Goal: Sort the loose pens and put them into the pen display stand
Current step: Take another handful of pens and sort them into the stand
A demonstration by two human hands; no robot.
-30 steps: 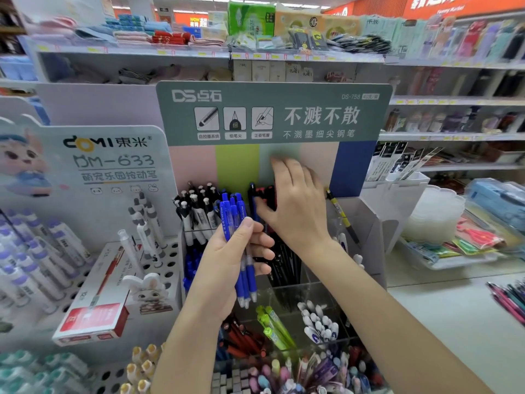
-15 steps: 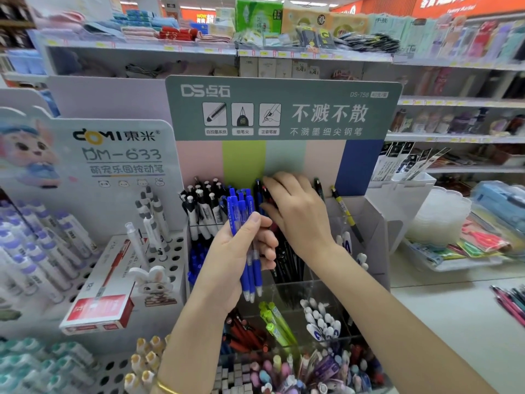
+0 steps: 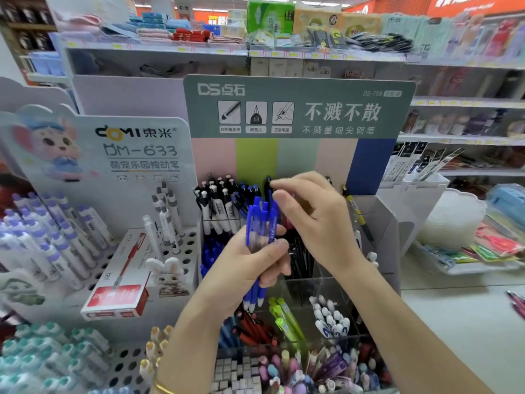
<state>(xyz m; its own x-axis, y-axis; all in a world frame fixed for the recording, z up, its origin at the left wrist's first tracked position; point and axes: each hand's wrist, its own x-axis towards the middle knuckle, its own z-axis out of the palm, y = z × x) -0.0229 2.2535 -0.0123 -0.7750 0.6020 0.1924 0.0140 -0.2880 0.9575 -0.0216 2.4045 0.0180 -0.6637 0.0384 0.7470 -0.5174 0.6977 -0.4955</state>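
blue pens (image 3: 260, 221) upright in left hand (image 3: 241, 268), tips down

We log two arms, both uncovered for their whole visible length. Left hand (image 3: 250, 260) and right hand (image 3: 312, 220) are bare. The left wrist wears a thin gold-coloured bangle (image 3: 164, 388), smooth and shiny, partly cut off by the bottom edge. The right fingertips are blurred, so we cannot judge the nails.
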